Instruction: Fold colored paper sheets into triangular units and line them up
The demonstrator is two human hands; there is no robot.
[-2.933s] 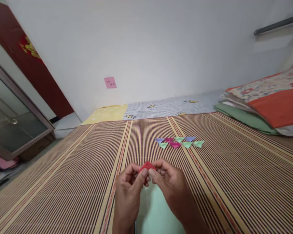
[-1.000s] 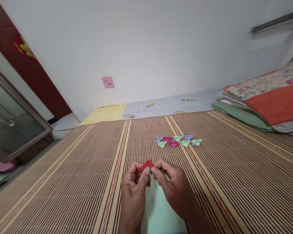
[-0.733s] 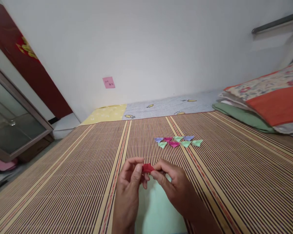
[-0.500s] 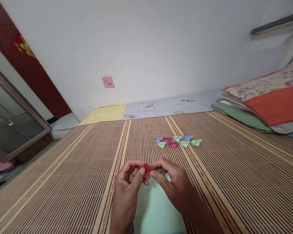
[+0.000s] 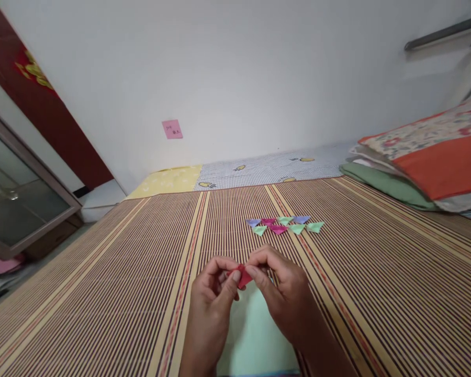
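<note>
Between my hands is a small folded piece of red paper, its lower corner pointing down. My left hand pinches its left side between thumb and fingertips. My right hand grips the upper right part with thumb and forefinger; its fingertips are close to those of the left. Beneath both hands lies a pale green sheet or pad, partly covered by them. Farther off, several folded paper triangles in green, magenta and lilac rest in two rows.
Everything lies on a striped bamboo mat. Folded bedding is stacked at the right. A pink note is stuck to the white wall. A glass-fronted cabinet stands at the left.
Both hands and the red paper have shifted slightly right. My right thumb and forefinger have moved from the paper's right end to its top, nearer my left fingertips.
</note>
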